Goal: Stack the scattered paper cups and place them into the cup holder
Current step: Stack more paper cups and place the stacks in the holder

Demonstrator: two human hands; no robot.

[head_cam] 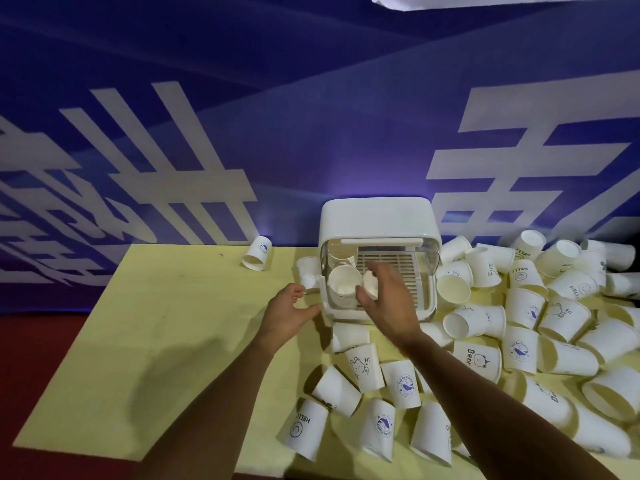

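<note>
Right hand is inside the open front of the cup holder, fingers curled around a small stack of paper cups it's setting down beside a taller stack already on the left of the slatted rack. Left hand is loosely spread, thumb out, touching the holder's left front corner; holds nothing (looks like bracing).

My read: keep the box pinned with the left, lower the stack rim-up and vertical, base flat on the slats, then let go. Thin paper walls dent, so light grip near the rim. Don't bump the neighbouring stack.

Holder: white glossy plastic, rounded top, clear side walls, ribbed grey rack. Loose cups: matte white tapered paper with rolled rims and blue prints, mostly on their sides right and front on the yellow table. One stray cup lies far left.
</note>
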